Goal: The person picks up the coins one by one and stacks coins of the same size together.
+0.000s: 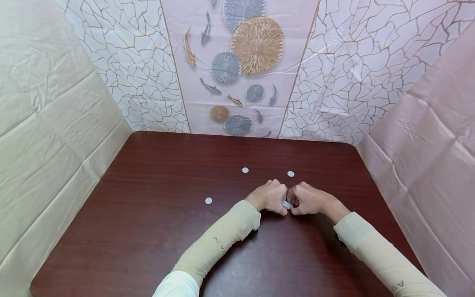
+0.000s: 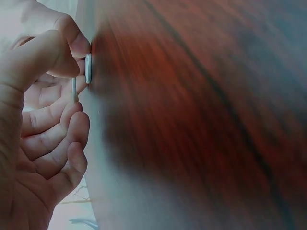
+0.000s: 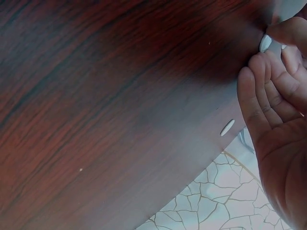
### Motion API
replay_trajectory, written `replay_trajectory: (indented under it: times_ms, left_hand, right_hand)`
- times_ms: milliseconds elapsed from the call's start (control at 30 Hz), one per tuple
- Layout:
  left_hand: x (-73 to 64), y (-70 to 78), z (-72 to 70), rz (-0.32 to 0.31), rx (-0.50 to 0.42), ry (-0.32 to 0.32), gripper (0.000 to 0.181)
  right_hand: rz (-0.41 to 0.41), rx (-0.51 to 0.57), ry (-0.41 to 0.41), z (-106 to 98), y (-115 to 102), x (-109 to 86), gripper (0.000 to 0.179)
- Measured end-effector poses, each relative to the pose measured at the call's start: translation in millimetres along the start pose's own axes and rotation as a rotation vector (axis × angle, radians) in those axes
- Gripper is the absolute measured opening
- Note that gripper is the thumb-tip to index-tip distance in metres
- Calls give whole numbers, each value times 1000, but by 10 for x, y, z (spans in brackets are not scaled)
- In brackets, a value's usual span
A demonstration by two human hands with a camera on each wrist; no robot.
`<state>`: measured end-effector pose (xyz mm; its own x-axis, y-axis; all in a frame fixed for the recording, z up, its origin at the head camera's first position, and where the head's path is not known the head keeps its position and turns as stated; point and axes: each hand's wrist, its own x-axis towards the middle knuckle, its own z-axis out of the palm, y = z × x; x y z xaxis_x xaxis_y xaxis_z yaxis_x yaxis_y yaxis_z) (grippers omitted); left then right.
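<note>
Near the right side of the table, my left hand (image 1: pixel 270 196) and right hand (image 1: pixel 311 199) meet with fingertips close together. Between them shows a bit of white disc (image 1: pixel 286 204). From the left wrist, a thin white disc (image 2: pixel 74 89) appears edge-on, pinched between the left thumb and a fingertip. Just beyond it, a second white disc (image 2: pixel 88 68) stands at the right hand's fingertips, low by the tabletop. The right wrist view has that right hand's thumb and index finger pinching a disc (image 3: pixel 265 42), partly hidden by the fingers.
Three white discs lie apart on the dark wood table (image 1: pixel 148 247): a left one (image 1: pixel 208 201), a back one (image 1: pixel 245 170) and one beyond the hands (image 1: pixel 291 174). A patterned curtain (image 1: pixel 334 82) hangs behind the table, with pale cloth at both sides.
</note>
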<state>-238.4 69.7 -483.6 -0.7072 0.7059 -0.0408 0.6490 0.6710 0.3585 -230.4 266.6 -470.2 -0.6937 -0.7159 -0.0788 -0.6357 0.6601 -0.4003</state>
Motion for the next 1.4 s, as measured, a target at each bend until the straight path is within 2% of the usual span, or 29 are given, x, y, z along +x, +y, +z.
replay_trajectory:
  times_ms: [200,500,700,967,1200,1400]
  left_hand:
    - [40,12,33,-5,0,18,34]
    - [57,12,64,-8,14,0,41]
    - [65,31,88,7,46,37,43]
    - [54,104,92,-32,20,47,43]
    - [15,112,62,-72,-23,23,33]
    - [4,38,62,-50,-72,11,22]
  right_hand:
    - [1,-13,9,3,-5,0,17]
    - [8,-11,7,23,0,11,17]
    - [11,-14,18,22,7,3,18]
    - [32,6,18,28,26,-17,17]
    - [55,53,12,19,23,-32,15]
    - [50,89,14,26,14,-44,15]
